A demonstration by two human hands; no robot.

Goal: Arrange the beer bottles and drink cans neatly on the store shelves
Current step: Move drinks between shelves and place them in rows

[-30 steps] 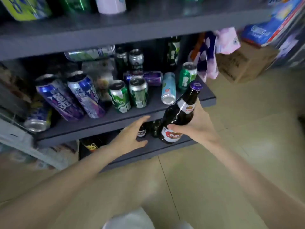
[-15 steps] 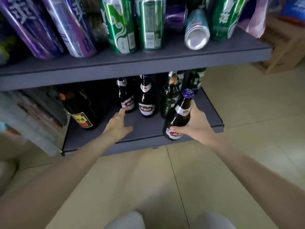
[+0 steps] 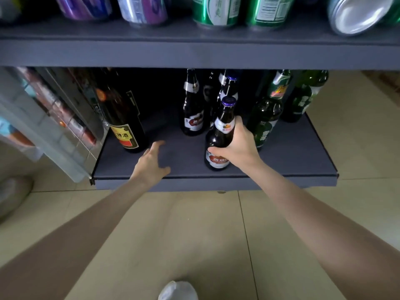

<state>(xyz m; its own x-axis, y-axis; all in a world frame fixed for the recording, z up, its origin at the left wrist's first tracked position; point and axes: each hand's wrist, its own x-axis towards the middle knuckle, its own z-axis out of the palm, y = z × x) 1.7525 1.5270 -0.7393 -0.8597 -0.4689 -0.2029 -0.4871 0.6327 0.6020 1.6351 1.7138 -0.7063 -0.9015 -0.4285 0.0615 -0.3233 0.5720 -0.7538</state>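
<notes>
The brown bottle (image 3: 219, 135) wore a purple cap and red-and-white labels. The shelves (image 3: 281, 156) were slate grey, the cans (image 3: 214, 9) above green and purple, the floor (image 3: 194, 234) beige tile.

One head-worn wide-angle view looks forward and steeply down from above the tiled floor (image 3: 194, 234), facing the lower shelf (image 3: 292, 161) at arm's reach; the upper shelf (image 3: 194, 54) above it crosses the frame's top, its cans cut off
</notes>
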